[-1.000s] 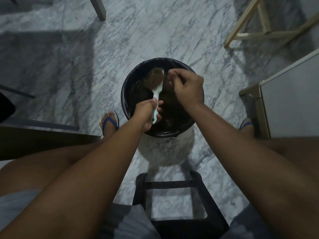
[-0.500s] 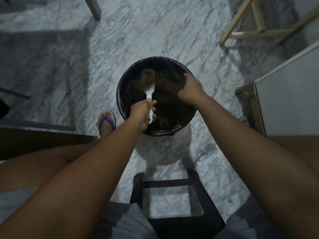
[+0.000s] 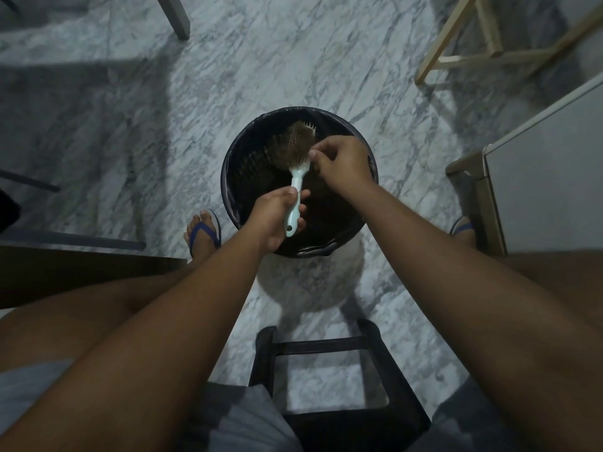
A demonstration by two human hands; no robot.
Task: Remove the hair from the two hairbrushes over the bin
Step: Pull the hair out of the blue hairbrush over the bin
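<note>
A pale green hairbrush [image 3: 295, 158] with brown hair matted over its bristles is held above a round black bin [image 3: 235, 177] lined with a dark bag. My left hand [image 3: 277, 216] grips the brush by its handle, head pointing away from me. My right hand [image 3: 339, 161] is at the right edge of the brush head, fingertips pinched together on the hair there. Only one hairbrush is in view. Dark clumps lie inside the bin.
The bin stands on a grey marble floor [image 3: 130, 125]. A black stool [image 3: 329, 370] is between my knees. A white cabinet [image 3: 548, 177] stands at right, a wooden frame [image 3: 456, 53] at top right. My feet wear blue sandals [image 3: 204, 233].
My right hand went down to the bin's right side, then came back up to the brush head and pinched the hair. The left hand kept hold of the handle.
</note>
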